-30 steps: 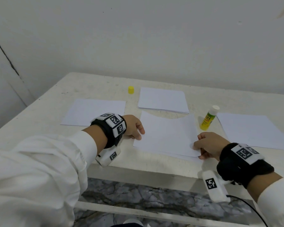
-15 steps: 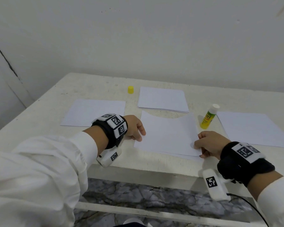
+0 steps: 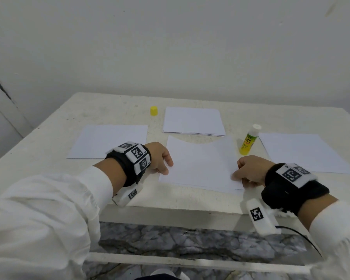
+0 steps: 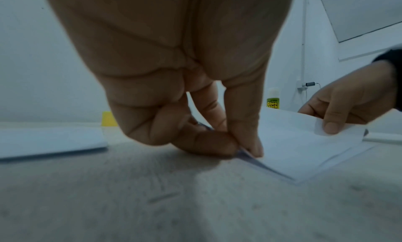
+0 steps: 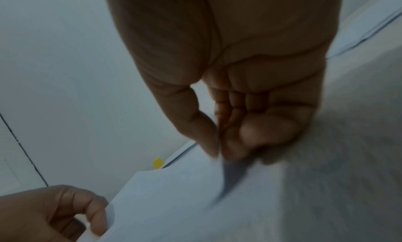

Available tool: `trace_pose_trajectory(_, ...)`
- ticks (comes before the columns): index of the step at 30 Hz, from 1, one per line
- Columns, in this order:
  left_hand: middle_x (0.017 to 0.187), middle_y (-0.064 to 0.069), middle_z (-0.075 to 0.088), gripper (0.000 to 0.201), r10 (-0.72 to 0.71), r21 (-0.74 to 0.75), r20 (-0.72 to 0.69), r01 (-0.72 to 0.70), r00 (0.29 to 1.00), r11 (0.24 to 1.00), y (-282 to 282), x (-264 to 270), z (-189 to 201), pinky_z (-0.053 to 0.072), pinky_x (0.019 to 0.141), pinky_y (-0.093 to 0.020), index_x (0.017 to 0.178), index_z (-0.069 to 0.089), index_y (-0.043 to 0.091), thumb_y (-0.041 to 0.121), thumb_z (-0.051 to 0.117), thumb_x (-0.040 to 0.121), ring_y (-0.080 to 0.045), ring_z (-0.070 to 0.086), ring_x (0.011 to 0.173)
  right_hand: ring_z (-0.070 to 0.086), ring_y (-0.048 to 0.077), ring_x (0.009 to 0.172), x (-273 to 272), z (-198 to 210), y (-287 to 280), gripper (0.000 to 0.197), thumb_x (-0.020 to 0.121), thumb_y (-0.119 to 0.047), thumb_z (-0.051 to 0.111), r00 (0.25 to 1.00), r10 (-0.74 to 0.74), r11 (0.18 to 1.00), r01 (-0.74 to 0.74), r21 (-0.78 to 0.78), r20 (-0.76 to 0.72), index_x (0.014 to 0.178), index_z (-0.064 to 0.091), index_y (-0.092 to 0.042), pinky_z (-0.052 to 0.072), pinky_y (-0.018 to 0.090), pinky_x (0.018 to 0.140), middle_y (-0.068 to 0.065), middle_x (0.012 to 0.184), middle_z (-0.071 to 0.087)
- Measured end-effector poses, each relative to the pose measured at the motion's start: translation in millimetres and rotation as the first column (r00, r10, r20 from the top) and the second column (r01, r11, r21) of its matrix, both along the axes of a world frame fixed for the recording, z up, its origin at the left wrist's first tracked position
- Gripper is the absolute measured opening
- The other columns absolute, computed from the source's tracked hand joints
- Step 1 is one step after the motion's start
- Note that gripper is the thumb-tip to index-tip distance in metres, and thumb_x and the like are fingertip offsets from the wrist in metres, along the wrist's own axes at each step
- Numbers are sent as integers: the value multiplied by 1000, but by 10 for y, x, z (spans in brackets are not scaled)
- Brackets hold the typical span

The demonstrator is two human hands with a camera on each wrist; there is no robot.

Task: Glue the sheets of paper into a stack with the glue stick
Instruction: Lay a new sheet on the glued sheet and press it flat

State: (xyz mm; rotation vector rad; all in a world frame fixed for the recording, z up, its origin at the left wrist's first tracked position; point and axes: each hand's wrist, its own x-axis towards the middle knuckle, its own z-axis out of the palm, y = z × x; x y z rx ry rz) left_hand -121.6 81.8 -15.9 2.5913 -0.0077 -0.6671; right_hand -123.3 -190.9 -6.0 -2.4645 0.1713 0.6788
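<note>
Two hands pinch the top sheet (image 3: 198,164) at frame centre: our left hand (image 3: 160,156) its left edge, our right hand (image 3: 251,170) its right edge. The glue stick (image 3: 249,141) stands just above the right hand.

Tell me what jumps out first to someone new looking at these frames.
Both hands at the near table edge: the left hand and right hand each pinch a near corner of the top sheet, held over the sheets beneath it. Next, the colour: an uncapped glue stick standing just right of that sheet, and its yellow cap farther back. Other white paper lies left, behind and right.
</note>
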Motion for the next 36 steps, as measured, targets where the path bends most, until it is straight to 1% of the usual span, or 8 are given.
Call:
trace_pose_trajectory(3, 69, 7, 58, 22, -7, 23, 10, 7, 1000, 1000, 0, 5, -11, 40, 54, -13, 97, 67, 22, 16, 78, 78, -4, 55, 57, 44, 9, 44, 22, 123, -18, 32, 84, -21, 70, 991, 134, 983, -132, -131, 3, 64, 46, -13, 33, 13, 36, 1, 60, 60)
trace_pose_trajectory(7, 67, 7, 57, 22, -16, 31, 23, 15, 1000, 999, 7, 0, -15, 40, 58, -15, 96, 67, 23, 17, 78, 78, -5, 54, 59, 44, 5, 40, 42, 118, -60, 36, 80, -18, 74, 986, 166, 980, -164, -113, 0, 61, 45, -13, 31, 10, 33, 0, 58, 59)
trace_pose_trajectory(12, 69, 7, 57, 22, -14, 35, 32, 13, 999, 999, 3, -20, 5, 41, 60, -13, 98, 68, 22, 16, 77, 79, -5, 54, 62, 46, 4, 38, 68, 47, -132, 38, 74, -17, 80, 986, 164, 985, -163, -63, 6, 58, 46, -14, 36, 14, 41, -7, 44, 57)
trace_pose_trajectory(17, 69, 7, 58, 24, -19, 36, 21, 18, 1000, 999, 8, -21, 32, 41, 64, -13, 99, 69, 22, 16, 78, 78, -7, 54, 66, 51, 8, 50, 93, 22, -143, 36, 73, -17, 80, 984, 181, 982, -180, -56, 1, 61, 47, -14, 40, 17, 50, -2, 58, 60)
trace_pose_trajectory(22, 65, 7, 58, 21, -14, 53, 14, 14, 1000, 998, -6, -25, 61, 40, 62, -13, 94, 68, 24, 15, 77, 78, -6, 54, 64, 52, 8, 50, 88, -4, -149, 31, 71, -18, 82, 987, 162, 986, -163, -41, -10, 60, 53, -13, 42, 18, 51, -3, 57, 61)
trace_pose_trajectory(26, 65, 8, 58, 22, -13, 68, 9, 13, 1000, 998, -5, -25, 90, 40, 63, -13, 98, 68, 24, 16, 76, 79, -5, 53, 65, 56, 9, 56, 73, -25, -133, 22, 71, -20, 82, 989, 146, 989, -147, -30, -18, 71, 63, -10, 46, 18, 57, 0, 67, 65)
trace_pose_trajectory(32, 67, 7, 57, 25, -1, 72, 16, 0, 1000, 997, 5, -38, 88, 40, 66, -13, 102, 69, 23, 16, 76, 79, -6, 53, 67, 53, 8, 56, 42, -43, -97, 29, 73, -17, 80, 990, 140, 989, -139, -55, 10, 62, 54, -13, 40, 18, 52, -2, 64, 63)
trace_pose_trajectory(36, 68, 8, 58, 26, -3, 72, 19, 1, 1000, 997, 6, -40, 86, 39, 66, -12, 103, 69, 23, 16, 76, 79, -5, 53, 68, 56, 10, 60, 26, -54, -90, 28, 72, -14, 81, 990, 138, 990, -138, -41, 12, 66, 54, -13, 46, 19, 61, 0, 69, 65)
